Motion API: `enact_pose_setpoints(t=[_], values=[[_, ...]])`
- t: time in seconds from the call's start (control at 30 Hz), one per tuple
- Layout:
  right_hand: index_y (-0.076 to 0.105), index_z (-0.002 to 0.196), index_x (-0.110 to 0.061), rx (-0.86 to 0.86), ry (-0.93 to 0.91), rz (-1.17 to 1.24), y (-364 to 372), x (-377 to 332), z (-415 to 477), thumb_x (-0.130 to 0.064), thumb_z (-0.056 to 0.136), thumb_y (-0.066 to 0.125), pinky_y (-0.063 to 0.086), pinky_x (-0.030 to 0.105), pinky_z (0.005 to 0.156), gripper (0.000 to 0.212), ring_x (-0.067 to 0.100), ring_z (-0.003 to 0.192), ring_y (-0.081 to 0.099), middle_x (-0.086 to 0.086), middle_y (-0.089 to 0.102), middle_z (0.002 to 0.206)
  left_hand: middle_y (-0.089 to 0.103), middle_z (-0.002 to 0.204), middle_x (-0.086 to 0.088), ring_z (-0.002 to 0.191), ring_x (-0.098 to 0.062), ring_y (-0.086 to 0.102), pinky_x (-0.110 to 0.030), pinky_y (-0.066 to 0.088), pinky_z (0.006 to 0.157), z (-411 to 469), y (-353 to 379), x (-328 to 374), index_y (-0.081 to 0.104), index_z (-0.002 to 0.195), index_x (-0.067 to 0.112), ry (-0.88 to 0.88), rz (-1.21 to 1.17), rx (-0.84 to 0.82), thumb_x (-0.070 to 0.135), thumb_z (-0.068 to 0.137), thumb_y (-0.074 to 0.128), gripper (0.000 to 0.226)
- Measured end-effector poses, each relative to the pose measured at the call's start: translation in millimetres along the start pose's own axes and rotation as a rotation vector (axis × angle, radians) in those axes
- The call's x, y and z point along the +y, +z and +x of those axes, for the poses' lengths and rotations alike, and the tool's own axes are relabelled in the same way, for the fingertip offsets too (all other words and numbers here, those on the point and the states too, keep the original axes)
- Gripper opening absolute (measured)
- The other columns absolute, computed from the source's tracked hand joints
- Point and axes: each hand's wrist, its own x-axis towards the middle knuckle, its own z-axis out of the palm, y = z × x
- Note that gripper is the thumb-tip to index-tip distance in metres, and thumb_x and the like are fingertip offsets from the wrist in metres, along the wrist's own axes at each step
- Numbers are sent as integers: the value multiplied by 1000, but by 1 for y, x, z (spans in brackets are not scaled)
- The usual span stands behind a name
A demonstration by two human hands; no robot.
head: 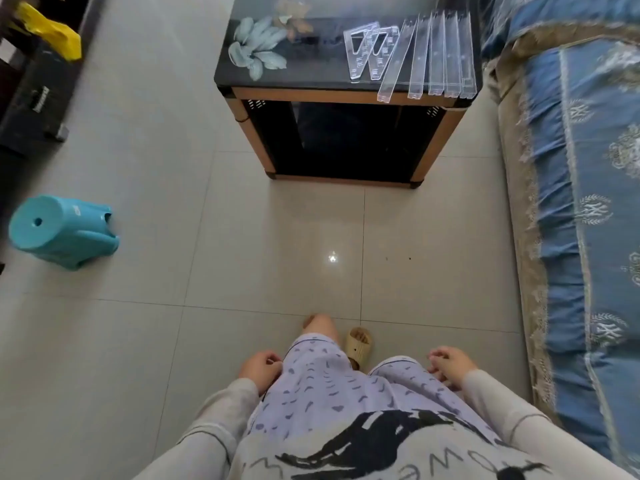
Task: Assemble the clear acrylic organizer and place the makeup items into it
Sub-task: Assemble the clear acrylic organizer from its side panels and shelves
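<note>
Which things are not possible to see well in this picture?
1. Makeup items: none visible in the head view; the top edge cuts off the far part of the table.
2. The acrylic strips: clear and overlapping, their slots too small to tell.
3. The left hand and right hand: palms face away from the camera.
4. The black box: label blurred, unreadable.
</note>
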Motion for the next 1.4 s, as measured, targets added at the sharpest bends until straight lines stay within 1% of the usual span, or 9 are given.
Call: enact_pose_setpoints(t=[0.27, 0.4, 0.53, 0.73, 0.8, 0.9, 1.07, 1.3, 1.4], values=[[52, 119, 4, 16, -122, 102, -24, -81, 21, 0, 93, 35, 30, 22, 50, 30, 15, 53, 46, 2, 52, 69, 55, 71, -3, 54, -10, 46, -18, 35, 50, 20, -27, 8, 51, 67, 16, -95, -18, -15, 8, 89, 48, 24], [54, 116, 4, 53, -111, 192, -31, -108, 42, 0, 93, 37, 33, 21, 50, 28, 6, 38, 53, 1, 53, 67, 57, 83, -6, 54, -7, 46, -16, 35, 48, 48, -51, 34, 54, 81, 13, -87, 32, -46, 10, 90, 47, 12], [55, 114, 7, 140, -64, 312, -41, -139, 61, 2, 93, 38, 33, 22, 51, 27, 17, 51, 47, 4, 51, 65, 54, 67, -2, 52, -11, 44, -19, 34, 49, 80, -91, 83, 50, 66, 17, -66, 49, -41, 9, 89, 47, 25], [50, 92, -4, 218, 40, 435, -53, -187, 79, 4, 93, 37, 30, 8, 26, 15, 1, 20, 44, 8, 48, 62, 56, 77, -6, 70, -18, 51, -23, 34, 57, 122, -159, 180, 59, 83, 11, 53, 90, -32, 7, 90, 45, 16], [49, 90, -2, 264, 46, 477, -61, -203, 90, 6, 93, 37, 29, 8, 25, 15, 14, 29, 50, 10, 46, 61, 55, 75, -7, 66, -19, 50, -21, 35, 50, 144, -183, 218, 59, 86, 9, 96, 75, -30, 4, 89, 46, 14], [51, 91, -1, 291, 31, 491, -67, -216, 91, 8, 92, 38, 36, 14, 31, 16, 20, 46, 40, 9, 47, 60, 48, 62, 1, 51, -14, 44, -11, 32, 31, 156, -206, 257, 47, 63, 18, 149, 51, -22, 2, 90, 45, 31], [50, 89, 0, 275, 25, 548, -90, -253, 103, 8, 93, 37, 40, 17, 35, 15, 18, 34, 50, 11, 47, 61, 51, 66, 3, 53, -12, 47, -20, 31, 47, 179, -235, 314, 50, 81, 12, 179, -34, -40, 4, 91, 44, 14], [49, 74, -5, 229, 9, 545, -137, -321, 140, 6, 94, 37, 33, 11, 26, 25, 2, 18, 42, 11, 47, 62, 52, 65, 4, 39, -3, 51, -15, 31, 38, 200, -244, 347, 49, 78, 15, 98, -67, -20, 4, 90, 44, 17], [49, 74, -3, 195, -22, 534, -164, -355, 154, 9, 93, 35, 29, 9, 24, 26, 1, 16, 38, 11, 45, 61, 52, 65, 1, 48, -12, 49, -19, 29, 44, 203, -240, 350, 50, 78, 14, -9, -121, -24, 3, 89, 45, 16]])
